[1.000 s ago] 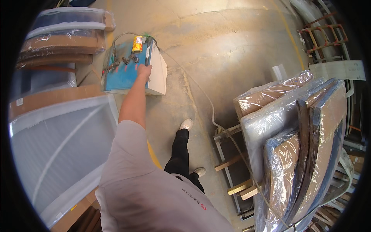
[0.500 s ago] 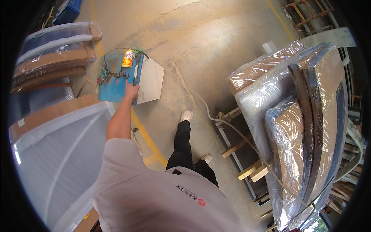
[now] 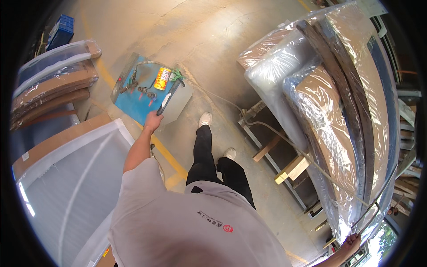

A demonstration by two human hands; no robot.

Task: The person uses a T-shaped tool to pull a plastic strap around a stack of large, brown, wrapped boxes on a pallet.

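Note:
My left hand (image 3: 153,121) is closed around the near end of the dark push bar (image 3: 165,103) on a blue-topped metal cart (image 3: 133,104). A yellow and white can (image 3: 162,78) stands on the cart's top, beside several metal valve fittings (image 3: 147,92). Something green (image 3: 177,74) is tied by the bar's far end. At the lower right, my right hand (image 3: 351,244) is closed on a thin hose (image 3: 331,180), next to the plastic-wrapped stack. That hose trails across the floor toward the cart. The fingers of my right hand show only small.
Plastic-wrapped curved panels (image 3: 329,133) lean on a metal rack with wooden blocks (image 3: 293,169) to the right. On the left are a large wrapped panel (image 3: 84,182), more wrapped pieces (image 3: 58,84) and a blue crate (image 3: 61,32). A yellow line (image 3: 167,155) marks the concrete floor.
The cart has turned clockwise and sits slightly farther right in the picture, my left hand still on its bar. My right hand has come into view at the lower right, holding the hose.

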